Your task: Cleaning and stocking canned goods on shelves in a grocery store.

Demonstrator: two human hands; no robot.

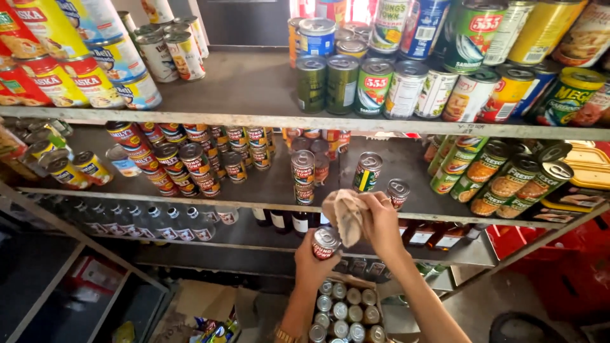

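Grey metal shelves [254,89] crammed with cans, left hand [314,260] clamps a small red-labelled tin can [325,243] below the middle shelf's front edge so the right hand [381,222], fist closed on a crumpled beige cloth [346,213], can reach its lid.

— What colours has the small round tin can [325,244] held in the left hand [311,263]?

— A red label with white patches, under a silver lid. The crumpled cloth [346,216] in the right hand [384,222] is pale beige.

— And the metal shelf boards [241,86]?

— Dull grey. The tall cans [508,184] to the right wear green and orange labels; the carton's cans [343,311] show silver and gold lids.
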